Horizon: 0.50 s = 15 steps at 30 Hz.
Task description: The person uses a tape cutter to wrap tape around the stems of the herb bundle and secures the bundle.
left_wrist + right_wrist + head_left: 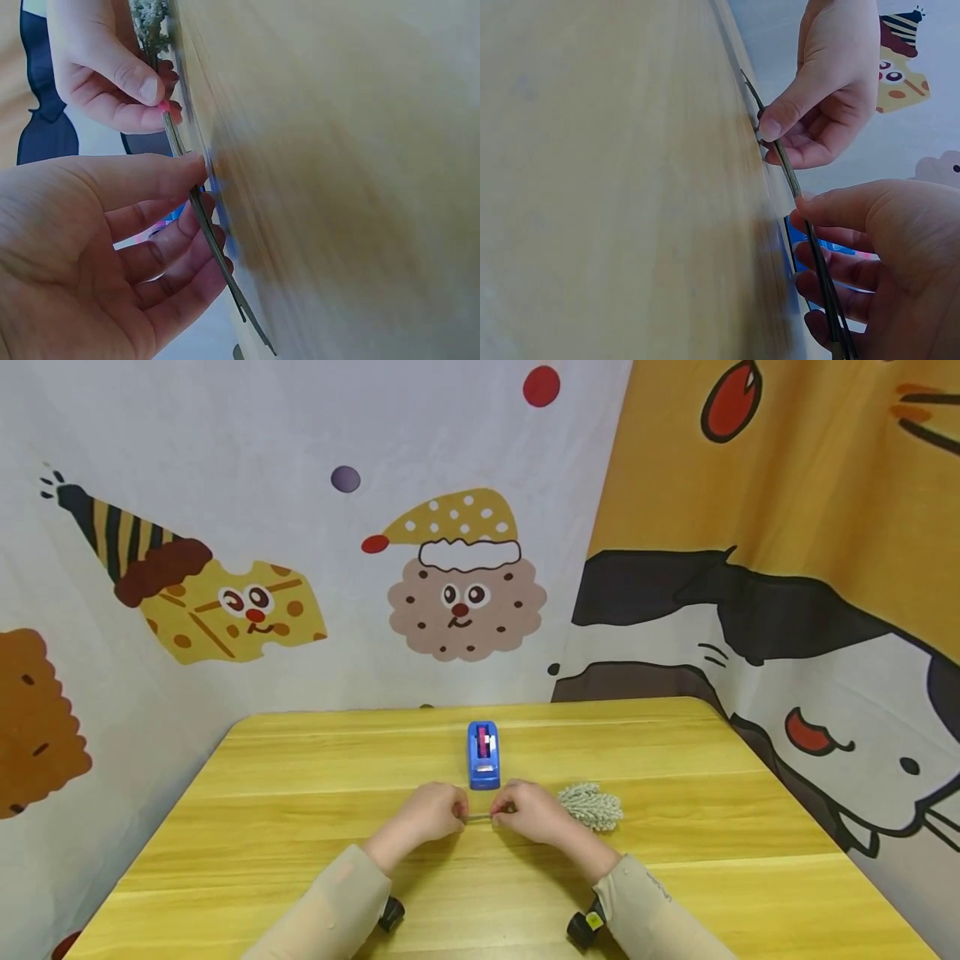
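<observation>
A small bunch of dried flowers (pixel 592 807) with pale grey-green heads lies across the front of the person, heads to the right. Its thin stems (pixel 478 817) run leftward between the hands. Near their lower end, the left hand (pixel 432 810) pinches them between thumb and fingertips. Closer to the heads, the right hand (pixel 534 812) pinches the same stems, its other fingers loosely bent behind them. A small pink bit (pixel 164 106) shows at the right fingertips in the left wrist view; what it is I cannot tell. Loose stem ends stick out past the left hand.
A blue tape dispenser (pixel 483 756) with a pink-red core stands just beyond the hands on the wooden table (pixel 300 793). Behind the table hangs a cloth (pixel 300 443) printed with cartoons. A black wrist device (pixel 585 927) shows by the right sleeve.
</observation>
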Tool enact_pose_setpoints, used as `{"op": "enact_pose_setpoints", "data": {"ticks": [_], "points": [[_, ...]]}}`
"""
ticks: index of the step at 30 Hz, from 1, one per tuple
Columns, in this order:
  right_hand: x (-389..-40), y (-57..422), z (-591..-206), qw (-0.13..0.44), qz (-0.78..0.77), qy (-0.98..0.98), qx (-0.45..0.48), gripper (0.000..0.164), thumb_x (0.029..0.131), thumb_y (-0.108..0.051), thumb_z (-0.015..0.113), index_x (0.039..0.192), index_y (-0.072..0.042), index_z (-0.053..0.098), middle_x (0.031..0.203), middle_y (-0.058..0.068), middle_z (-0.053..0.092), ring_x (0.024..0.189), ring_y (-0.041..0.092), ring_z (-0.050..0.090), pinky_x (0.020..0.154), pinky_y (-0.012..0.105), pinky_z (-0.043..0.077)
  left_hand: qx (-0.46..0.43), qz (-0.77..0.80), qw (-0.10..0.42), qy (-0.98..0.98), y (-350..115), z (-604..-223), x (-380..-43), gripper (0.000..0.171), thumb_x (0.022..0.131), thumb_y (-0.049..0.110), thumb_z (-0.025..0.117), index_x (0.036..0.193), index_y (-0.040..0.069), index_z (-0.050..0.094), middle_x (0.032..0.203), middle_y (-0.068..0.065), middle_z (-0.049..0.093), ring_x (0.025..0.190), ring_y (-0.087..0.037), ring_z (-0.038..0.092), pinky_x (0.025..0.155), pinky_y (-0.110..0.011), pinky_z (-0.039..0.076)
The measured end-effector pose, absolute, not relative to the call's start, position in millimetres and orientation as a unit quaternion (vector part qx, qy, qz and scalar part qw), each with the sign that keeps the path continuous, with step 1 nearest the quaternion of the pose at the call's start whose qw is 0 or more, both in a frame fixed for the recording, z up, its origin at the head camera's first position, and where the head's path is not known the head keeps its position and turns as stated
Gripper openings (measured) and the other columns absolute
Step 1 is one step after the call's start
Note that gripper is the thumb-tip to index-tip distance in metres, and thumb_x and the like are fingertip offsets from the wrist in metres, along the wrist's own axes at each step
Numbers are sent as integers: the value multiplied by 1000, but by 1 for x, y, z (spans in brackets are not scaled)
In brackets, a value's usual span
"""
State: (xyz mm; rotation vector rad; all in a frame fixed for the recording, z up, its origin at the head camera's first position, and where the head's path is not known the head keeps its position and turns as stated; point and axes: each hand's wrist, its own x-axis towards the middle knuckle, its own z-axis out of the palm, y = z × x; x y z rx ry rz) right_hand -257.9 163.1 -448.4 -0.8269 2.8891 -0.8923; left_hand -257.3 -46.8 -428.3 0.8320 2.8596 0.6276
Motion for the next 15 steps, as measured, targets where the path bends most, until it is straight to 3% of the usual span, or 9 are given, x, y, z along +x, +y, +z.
{"op": "enact_pose_setpoints", "data": {"ticks": [8, 15], "points": [[-261, 165, -446, -1, -302, 913, -274, 8, 85, -17, 74, 83, -9, 73, 84, -7, 61, 78, 10, 57, 70, 29, 49, 277, 205, 59, 937, -48, -429, -260, 14, 74, 7, 78, 76, 15, 66, 70, 8, 56, 69, -13, 52, 70, -35, 46], [-265, 177, -433, -15, -307, 917, -254, 9, 87, -15, 71, 93, -8, 75, 89, -4, 63, 75, 10, 55, 66, 28, 48, 278, 229, 64, 931, -57, -422, -265, 10, 76, 10, 78, 79, 13, 69, 72, 7, 61, 70, -13, 55, 69, -36, 48]]}}
